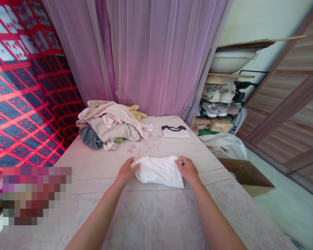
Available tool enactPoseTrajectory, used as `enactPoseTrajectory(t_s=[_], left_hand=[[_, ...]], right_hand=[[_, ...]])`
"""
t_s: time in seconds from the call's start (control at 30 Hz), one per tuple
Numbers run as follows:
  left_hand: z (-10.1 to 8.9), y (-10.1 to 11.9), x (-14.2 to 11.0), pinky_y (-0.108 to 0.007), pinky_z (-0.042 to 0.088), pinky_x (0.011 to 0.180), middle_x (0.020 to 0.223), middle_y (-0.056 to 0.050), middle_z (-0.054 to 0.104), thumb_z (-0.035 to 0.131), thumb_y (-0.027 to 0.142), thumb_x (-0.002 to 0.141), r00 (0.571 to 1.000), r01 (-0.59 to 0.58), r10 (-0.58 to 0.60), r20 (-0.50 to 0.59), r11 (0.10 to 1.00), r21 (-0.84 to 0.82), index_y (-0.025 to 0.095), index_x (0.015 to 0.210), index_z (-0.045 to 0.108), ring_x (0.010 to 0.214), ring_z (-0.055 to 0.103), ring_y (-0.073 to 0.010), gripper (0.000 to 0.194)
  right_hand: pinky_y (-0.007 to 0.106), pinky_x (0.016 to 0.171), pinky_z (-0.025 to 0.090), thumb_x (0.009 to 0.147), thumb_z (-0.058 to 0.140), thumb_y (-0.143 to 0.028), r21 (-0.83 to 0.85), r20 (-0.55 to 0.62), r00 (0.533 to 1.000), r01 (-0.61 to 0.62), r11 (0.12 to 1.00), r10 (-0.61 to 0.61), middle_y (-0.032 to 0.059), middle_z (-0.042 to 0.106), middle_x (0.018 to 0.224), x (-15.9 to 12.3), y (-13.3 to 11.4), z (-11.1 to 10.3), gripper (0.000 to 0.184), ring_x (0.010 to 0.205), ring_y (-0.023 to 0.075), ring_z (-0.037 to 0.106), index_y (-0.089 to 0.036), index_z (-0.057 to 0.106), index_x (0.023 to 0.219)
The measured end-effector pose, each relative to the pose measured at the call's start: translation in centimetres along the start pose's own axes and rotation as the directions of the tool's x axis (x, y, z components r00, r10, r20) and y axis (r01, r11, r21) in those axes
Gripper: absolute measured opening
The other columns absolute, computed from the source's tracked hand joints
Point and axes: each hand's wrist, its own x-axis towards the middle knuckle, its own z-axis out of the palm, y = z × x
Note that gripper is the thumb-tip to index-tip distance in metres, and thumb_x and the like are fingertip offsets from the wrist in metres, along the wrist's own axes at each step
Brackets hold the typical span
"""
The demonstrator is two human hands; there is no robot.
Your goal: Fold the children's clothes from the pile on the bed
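Observation:
A white shirt (158, 170), folded into a rough rectangle, lies on the floral cover in front of me. At its left end, my left hand (127, 171) is closed with thumb and fingers on the cloth. My right hand (189, 168) pinches the upper right corner in the same way. Farther back sits a neatly folded white T-shirt (176, 132) with a dark neckband. To the left of that, clothes are heaped in a loose pile (114, 121) of pink, beige, yellow and dark grey pieces.
The bed-like surface (94, 173) has a pale floral cover. A purple curtain (156, 52) hangs behind it, and a red and dark patterned cloth (21, 97) on the left. At right stand a shoe rack (216, 99) and an open cardboard box (246, 173).

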Motion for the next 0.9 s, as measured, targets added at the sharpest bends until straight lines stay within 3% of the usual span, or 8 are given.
enactPoseTrajectory(t_s=[0.2, 0.37, 0.47, 0.63, 0.67, 0.73, 0.83, 0.9], left_hand=[[0.5, 3.0, 0.9, -0.031, 0.044, 0.084, 0.096, -0.004, 0.070, 0.060, 0.025, 0.070, 0.990, -0.115, 0.090, 0.110, 0.963, 0.245, 0.021, 0.090, 0.067, 0.095, 0.062, -0.0227, 0.022], [-0.2, 3.1, -1.4, -0.026, 0.045, 0.071, 0.092, -0.003, 0.067, 0.051, 0.040, 0.078, 0.954, -0.167, 0.213, 0.210, 0.961, -0.219, 0.019, 0.091, 0.061, 0.081, 0.061, -0.0174, 0.026], [-1.7, 3.5, -3.4, -0.026, 0.043, 0.077, 0.100, -0.004, 0.066, 0.053, 0.041, 0.080, 0.859, -0.160, 0.340, 0.382, 0.888, -0.431, 0.018, 0.088, 0.060, 0.088, 0.058, -0.0166, 0.025], [-3.0, 4.4, -5.0, -0.025, 0.042, 0.069, 0.073, -0.001, 0.065, 0.058, 0.036, 0.076, 0.686, 0.008, 0.280, 0.672, 0.920, -0.391, 0.018, 0.078, 0.061, 0.071, 0.059, -0.0150, 0.018], [-2.9, 4.5, -4.9, -0.026, 0.043, 0.070, 0.071, -0.001, 0.066, 0.057, 0.039, 0.077, 0.668, 0.015, 0.266, 0.695, 0.929, -0.369, 0.018, 0.081, 0.061, 0.071, 0.060, -0.0159, 0.022], [-2.3, 4.6, -4.2, -0.028, 0.043, 0.072, 0.065, -0.001, 0.065, 0.050, 0.047, 0.082, 0.695, -0.022, 0.235, 0.679, 0.951, -0.307, 0.018, 0.090, 0.062, 0.070, 0.062, -0.0170, 0.032], [-0.6, 4.5, -2.0, -0.026, 0.043, 0.066, 0.066, -0.001, 0.065, 0.042, 0.045, 0.086, 0.879, -0.162, 0.152, 0.451, 0.987, -0.017, 0.018, 0.097, 0.061, 0.068, 0.062, -0.0161, 0.035], [0.7, 4.5, -0.1, -0.025, 0.042, 0.067, 0.079, -0.002, 0.067, 0.045, 0.035, 0.083, 0.957, -0.213, 0.135, 0.257, 0.929, 0.303, 0.020, 0.096, 0.062, 0.076, 0.062, -0.0167, 0.026]], right_hand=[[0.032, 0.087, 0.043, 0.075, 0.053, -0.033, 0.158, -0.002, 0.997, 0.078, 0.984, -0.078, 0.0057, 0.065, 0.102, 0.2, -1.2, -1.1, 0.022, 0.095, 0.0207, 0.058, -0.022, 0.066, 0.088], [0.028, 0.069, 0.044, 0.069, 0.059, -0.035, 0.766, 0.183, 0.955, 0.012, 0.643, -0.235, 0.0016, 0.067, 0.087, -3.2, -1.0, -3.5, 0.019, 0.076, 0.0167, 0.059, -0.021, 0.058, 0.082], [0.025, 0.066, 0.042, 0.067, 0.066, -0.030, 0.863, 0.333, 0.877, -0.134, 0.488, -0.347, -0.0013, 0.067, 0.080, -5.4, -0.6, -5.3, 0.016, 0.072, 0.0146, 0.059, -0.021, 0.056, 0.077], [0.032, 0.077, 0.045, 0.072, 0.067, -0.041, 0.817, 0.549, 0.604, -0.243, 0.522, -0.578, 0.0080, 0.069, 0.097, -6.6, 0.0, -6.5, 0.026, 0.086, 0.0202, 0.064, -0.019, 0.062, 0.084], [0.033, 0.078, 0.045, 0.074, 0.064, -0.045, 0.824, 0.531, 0.624, -0.221, 0.522, -0.574, 0.0095, 0.069, 0.100, -6.3, 0.1, -6.3, 0.029, 0.089, 0.0210, 0.064, -0.019, 0.063, 0.087], [0.032, 0.076, 0.046, 0.078, 0.057, -0.050, 0.832, 0.435, 0.761, -0.134, 0.539, -0.482, 0.0100, 0.068, 0.101, -5.4, 0.4, -5.6, 0.033, 0.087, 0.0208, 0.064, -0.019, 0.064, 0.088], [0.030, 0.073, 0.045, 0.079, 0.051, -0.049, 0.635, 0.203, 0.968, -0.015, 0.772, -0.148, 0.0084, 0.069, 0.094, -3.3, 0.9, -4.0, 0.033, 0.083, 0.0199, 0.063, -0.019, 0.064, 0.086], [0.030, 0.076, 0.044, 0.079, 0.050, -0.044, 0.344, 0.081, 0.997, -0.045, 0.938, 0.018, 0.0078, 0.069, 0.094, -2.0, 1.2, -3.1, 0.031, 0.086, 0.0202, 0.062, -0.019, 0.065, 0.091]])
